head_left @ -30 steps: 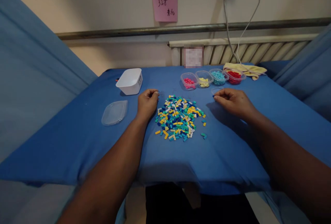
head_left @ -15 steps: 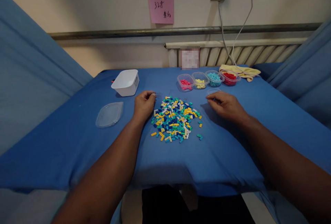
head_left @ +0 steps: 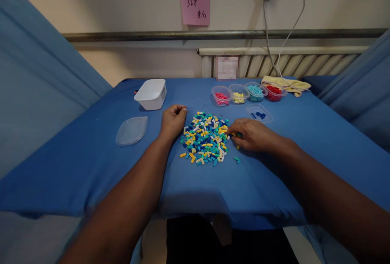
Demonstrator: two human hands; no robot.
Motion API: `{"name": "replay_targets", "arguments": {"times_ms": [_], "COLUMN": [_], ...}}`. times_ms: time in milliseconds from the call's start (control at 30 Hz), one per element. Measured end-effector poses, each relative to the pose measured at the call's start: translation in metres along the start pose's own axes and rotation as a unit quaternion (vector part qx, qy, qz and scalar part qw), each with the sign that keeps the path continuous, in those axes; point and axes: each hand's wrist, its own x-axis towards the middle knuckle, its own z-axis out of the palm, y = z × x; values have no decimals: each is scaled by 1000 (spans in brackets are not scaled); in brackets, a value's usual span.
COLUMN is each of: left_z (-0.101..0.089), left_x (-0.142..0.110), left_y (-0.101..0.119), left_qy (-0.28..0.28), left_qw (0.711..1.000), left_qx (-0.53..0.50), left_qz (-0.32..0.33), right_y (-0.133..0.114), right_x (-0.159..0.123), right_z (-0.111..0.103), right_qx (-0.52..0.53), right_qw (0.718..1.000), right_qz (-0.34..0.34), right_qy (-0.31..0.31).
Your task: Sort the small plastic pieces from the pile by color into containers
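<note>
A heap of small toy building bricks (head_left: 204,144) in yellow, teal, white and dark blue lies on the blue cloth between my hands. My right hand (head_left: 254,135) is over the heap's right edge, its thumb and fingers parted and curved around a few bricks on the cloth. My left hand (head_left: 173,122) rests at the heap's upper left, thumb and fingertips closed together. Faint clear plastic shows by those fingertips; what they hold, if anything, is hidden. Behind my right hand lies a shallow clear tray (head_left: 267,118) with several dark blue bricks.
Four clear tubs stand at the back right: pink pieces (head_left: 222,98), pale yellow pieces (head_left: 238,98), light blue pieces (head_left: 255,91) and red pieces (head_left: 274,90). A yellow cloth (head_left: 286,82) lies behind them. To the left are a white box (head_left: 151,99) and a clear lid (head_left: 132,131).
My right hand has moved left and towards me, from the clear tray to the heap's edge, uncovering the dark blue bricks. My left hand keeps its place; the view has shifted slightly.
</note>
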Motion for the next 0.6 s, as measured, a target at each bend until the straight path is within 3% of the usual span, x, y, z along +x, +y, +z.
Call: {"name": "replay_targets", "arguments": {"times_ms": [233, 600], "left_z": [1, 1], "left_x": [1, -1], "left_y": [-1, 3], "left_qy": [-4, -11], "left_qw": [1000, 1000], "left_qx": [8, 16], "left_qz": [10, 7], "right_y": [-5, -8], "right_x": [-7, -14], "right_z": [-5, -8], "right_qx": [-27, -50], "right_qw": [999, 998], "right_qz": [-21, 32], "right_qy": [0, -34]}}
